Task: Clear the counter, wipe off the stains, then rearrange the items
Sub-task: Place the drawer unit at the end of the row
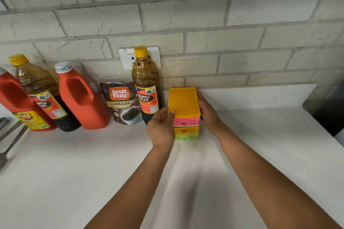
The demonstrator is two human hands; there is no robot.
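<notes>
Both hands grip a small drawer box (184, 111) from either side, left hand (162, 126) and right hand (208, 111), on the white counter (93, 163). Left of the box stand a sauce bottle (146, 87), a coffee pouch (123, 103) and jugs (81, 98). The counter looks wiped; rearranging seems nearly done.

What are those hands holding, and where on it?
The small drawer stack, by its two sides: left hand with its thumb on the yellow top's edge, right hand against the right side.
</notes>
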